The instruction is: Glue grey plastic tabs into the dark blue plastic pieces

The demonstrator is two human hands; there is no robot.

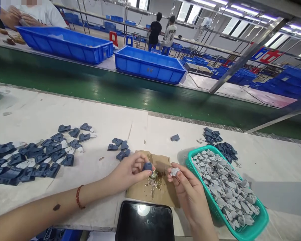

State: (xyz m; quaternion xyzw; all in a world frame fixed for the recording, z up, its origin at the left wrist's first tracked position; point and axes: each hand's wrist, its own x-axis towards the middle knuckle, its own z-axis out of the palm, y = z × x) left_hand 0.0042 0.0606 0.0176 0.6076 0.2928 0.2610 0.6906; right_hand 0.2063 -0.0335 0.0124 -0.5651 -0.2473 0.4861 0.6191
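Note:
Between the thumb and fingers of my left hand (134, 169) is a small dark blue plastic part (147, 166). My right hand (188, 190) pinches a small light grey part (175, 171), held a short way to the right of the blue one. Beneath both hands lies a piece of brown cardboard (137, 192), wet with a shiny liquid, and a small round metallic thing (154, 174) on it. A green basket (262, 214) heaped with grey parts (225, 185) stands right of my right hand. Several dark blue parts (120, 144) lie beyond my left hand.
A black tablet-like device (145, 222) is at the table's near edge. Many blue parts with white pieces (40, 157) cover the left; blue piles (225, 152) lie at the right. Across a green conveyor belt (90, 88) stand blue bins (147, 67). Other people are beyond.

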